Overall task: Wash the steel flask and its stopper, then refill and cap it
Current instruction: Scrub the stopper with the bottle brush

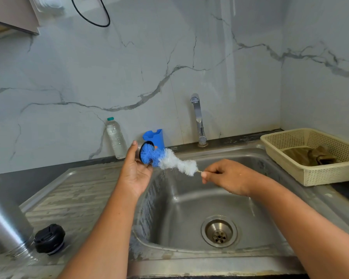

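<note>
The steel flask [6, 214] stands on the drainboard at the far left, its lower end on the steel surface. Beside it lies a black stopper [49, 238]. Above the sink's left rim, my left hand [134, 174] holds a small black round cap [143, 147] between thumb and fingers; bristles hide most of it. A blue and white bottle brush [177, 163] has its blue tip pressed into that cap. My right hand [228, 176] pinches the brush's thin wire handle over the basin.
The steel sink [189, 198] has a drain at its bottom, and a faucet [197, 117] stands behind it with no water running. A plastic water bottle [116, 137] and a blue holder [154, 135] stand at the wall. A beige basket [310, 174] with a cloth sits at right.
</note>
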A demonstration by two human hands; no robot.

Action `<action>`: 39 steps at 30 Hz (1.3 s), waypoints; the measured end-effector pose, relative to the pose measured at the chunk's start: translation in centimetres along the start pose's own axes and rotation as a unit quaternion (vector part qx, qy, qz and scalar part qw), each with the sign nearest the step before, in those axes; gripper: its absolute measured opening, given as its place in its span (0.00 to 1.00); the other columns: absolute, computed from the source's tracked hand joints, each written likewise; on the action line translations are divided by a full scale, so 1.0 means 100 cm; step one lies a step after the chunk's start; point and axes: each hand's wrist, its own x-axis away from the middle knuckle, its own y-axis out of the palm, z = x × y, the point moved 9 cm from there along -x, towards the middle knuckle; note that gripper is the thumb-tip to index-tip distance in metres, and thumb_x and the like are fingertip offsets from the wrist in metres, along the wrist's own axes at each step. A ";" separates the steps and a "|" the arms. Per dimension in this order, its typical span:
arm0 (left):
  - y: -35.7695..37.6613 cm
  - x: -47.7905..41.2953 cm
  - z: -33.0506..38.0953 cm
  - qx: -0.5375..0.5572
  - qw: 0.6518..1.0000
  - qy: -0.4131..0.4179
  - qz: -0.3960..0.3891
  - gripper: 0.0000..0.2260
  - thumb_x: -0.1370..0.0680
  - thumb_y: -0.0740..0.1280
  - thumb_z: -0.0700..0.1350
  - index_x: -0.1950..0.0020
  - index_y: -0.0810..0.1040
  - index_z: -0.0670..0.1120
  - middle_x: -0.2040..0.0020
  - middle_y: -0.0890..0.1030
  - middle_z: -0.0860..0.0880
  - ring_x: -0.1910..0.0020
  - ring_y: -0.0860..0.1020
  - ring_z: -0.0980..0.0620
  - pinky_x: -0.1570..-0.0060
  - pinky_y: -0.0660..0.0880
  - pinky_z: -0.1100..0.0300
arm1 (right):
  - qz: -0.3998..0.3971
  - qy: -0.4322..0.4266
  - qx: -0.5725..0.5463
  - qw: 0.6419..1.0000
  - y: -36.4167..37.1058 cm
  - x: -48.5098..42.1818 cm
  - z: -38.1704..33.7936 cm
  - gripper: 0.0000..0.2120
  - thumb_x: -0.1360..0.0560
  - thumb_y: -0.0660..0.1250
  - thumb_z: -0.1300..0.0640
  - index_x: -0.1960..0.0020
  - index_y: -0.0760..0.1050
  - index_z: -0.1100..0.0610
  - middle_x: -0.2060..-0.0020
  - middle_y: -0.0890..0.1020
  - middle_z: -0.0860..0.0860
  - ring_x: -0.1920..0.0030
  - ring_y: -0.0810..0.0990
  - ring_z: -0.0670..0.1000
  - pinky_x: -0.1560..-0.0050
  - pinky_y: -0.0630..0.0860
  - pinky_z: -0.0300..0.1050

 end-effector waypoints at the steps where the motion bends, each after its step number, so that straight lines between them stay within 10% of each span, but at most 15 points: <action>1: -0.003 0.000 0.000 -0.013 1.000 0.006 0.024 0.13 0.20 0.72 0.53 0.44 0.79 0.45 0.43 0.86 0.40 0.46 0.87 0.45 0.41 0.82 0.47 | 0.007 0.003 0.011 1.000 -0.003 -0.001 0.002 0.13 0.19 0.64 0.41 0.54 0.82 0.44 0.66 0.77 0.46 0.64 0.75 0.46 0.55 0.74 0.45; 14: -0.015 0.003 0.001 -0.084 0.992 -0.007 0.099 0.19 0.23 0.75 0.56 0.40 0.78 0.45 0.43 0.84 0.40 0.46 0.85 0.46 0.58 0.82 0.54 | 0.067 0.021 0.203 0.977 -0.028 0.008 0.002 0.15 0.18 0.62 0.41 0.62 0.71 0.43 0.64 0.78 0.45 0.63 0.76 0.47 0.64 0.70 0.44; 29: 0.006 0.003 0.011 0.065 0.997 0.009 -0.052 0.27 0.24 0.70 0.46 0.26 0.72 0.40 0.29 0.77 0.35 0.33 0.80 0.38 0.31 0.76 0.45 | 0.003 -0.013 -0.014 1.000 -0.005 -0.001 0.000 0.11 0.19 0.66 0.43 0.54 0.84 0.45 0.67 0.75 0.45 0.65 0.73 0.45 0.56 0.71 0.43; 35: -0.007 0.001 0.010 -0.025 0.999 0.009 0.035 0.16 0.24 0.75 0.55 0.45 0.77 0.46 0.41 0.85 0.39 0.42 0.85 0.42 0.34 0.78 0.43 | 0.060 -0.006 0.084 0.995 -0.019 0.000 0.003 0.15 0.19 0.65 0.42 0.62 0.76 0.45 0.69 0.75 0.45 0.68 0.73 0.47 0.62 0.71 0.44; 39: -0.016 0.001 0.007 -0.062 0.995 0.009 0.079 0.28 0.25 0.74 0.61 0.34 0.77 0.43 0.41 0.86 0.41 0.45 0.86 0.46 0.38 0.80 0.48 | 0.084 -0.010 0.185 0.979 -0.022 0.005 -0.007 0.15 0.18 0.63 0.41 0.62 0.71 0.43 0.66 0.77 0.44 0.65 0.75 0.45 0.64 0.72 0.44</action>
